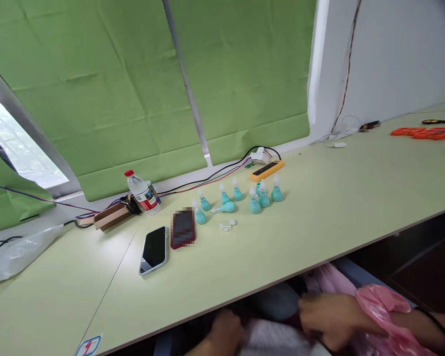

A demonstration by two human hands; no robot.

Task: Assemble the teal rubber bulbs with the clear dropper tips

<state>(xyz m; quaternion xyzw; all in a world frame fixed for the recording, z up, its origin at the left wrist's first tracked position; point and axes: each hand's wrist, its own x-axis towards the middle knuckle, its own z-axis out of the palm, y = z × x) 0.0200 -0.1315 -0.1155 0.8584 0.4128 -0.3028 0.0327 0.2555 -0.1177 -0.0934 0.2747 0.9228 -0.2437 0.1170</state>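
Note:
Below the table's front edge, my left hand [225, 330] is smeared by motion and its fingers are hidden. My right hand [330, 316] is curled closed over the lap; what it grips, if anything, cannot be made out. A crumpled pink plastic bag [383, 306] hangs around the right wrist. Between the hands lies a blurred whitish-grey thing [276, 338], perhaps cloth or a bag. On the table stand several teal bulbs with clear pointed tips [255, 203]. One such bulb [228, 207] lies on its side, near some small white pieces [228, 226].
A white-edged phone [154, 251] and a dark red-cased device [183, 228] lie left of the bulbs. Behind are a water bottle [143, 193], a cardboard tray [113, 216], cables and a yellow power strip [267, 170]. Orange tools [426, 133] lie far right.

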